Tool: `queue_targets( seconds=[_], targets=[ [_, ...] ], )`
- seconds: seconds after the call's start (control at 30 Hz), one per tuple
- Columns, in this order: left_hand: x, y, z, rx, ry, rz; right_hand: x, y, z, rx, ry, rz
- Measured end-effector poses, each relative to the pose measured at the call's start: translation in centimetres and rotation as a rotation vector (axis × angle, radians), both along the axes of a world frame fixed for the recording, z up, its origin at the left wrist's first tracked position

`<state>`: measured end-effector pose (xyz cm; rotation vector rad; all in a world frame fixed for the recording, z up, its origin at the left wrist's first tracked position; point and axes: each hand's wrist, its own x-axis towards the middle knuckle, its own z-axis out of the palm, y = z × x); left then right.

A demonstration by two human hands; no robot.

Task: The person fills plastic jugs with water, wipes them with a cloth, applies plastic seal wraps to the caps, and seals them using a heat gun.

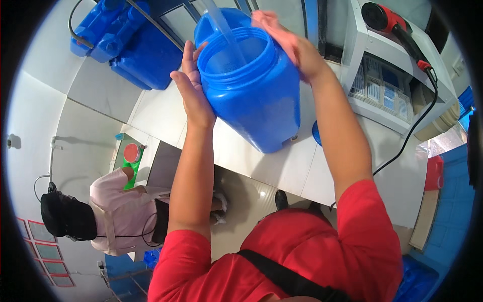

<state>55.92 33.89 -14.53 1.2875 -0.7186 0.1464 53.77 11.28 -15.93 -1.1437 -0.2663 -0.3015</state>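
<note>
A blue plastic container (256,102) with a wide threaded mouth stands on the white tiled counter (245,158), its mouth towards me. Something clear, a tube or a stream of water (226,32), reaches down into the mouth. The palm of my left hand (194,90) lies against the container's left side, thumb and fingers spread. Along the right side of the neck is my right hand (288,45), its fingers blurred and partly washed out by light. Beyond the mouth, another blue container (230,15) is partly hidden. Behind my right forearm shows part of a round blue lid (316,132).
Blue jerrycans (139,56) stand at the back left, with a metal pipe (154,24) in front. A white cabinet (407,60) at right bears a red-black heat gun (388,19); its cord (411,130) crosses the counter. Another person (117,215) works at lower left.
</note>
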Motion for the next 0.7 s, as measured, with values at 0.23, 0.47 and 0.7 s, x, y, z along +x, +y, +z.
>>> queue_targets(
  seconds=[0.23, 0.47, 0.7],
  targets=[
    [0.0, -0.3, 0.6, 0.004, 0.004, 0.028, 5.8, -0.9, -7.7, 0.201, 0.333, 0.056],
    [0.4, -0.9, 0.3, -0.052, 0.025, -0.026, -7.7, 2.2, -15.5, 0.088, 0.463, -0.191],
    [0.0, -0.2, -0.9, -0.100, -0.172, 0.103, -15.2, 3.5, -11.0, 0.227, 0.235, -0.410]
  ],
)
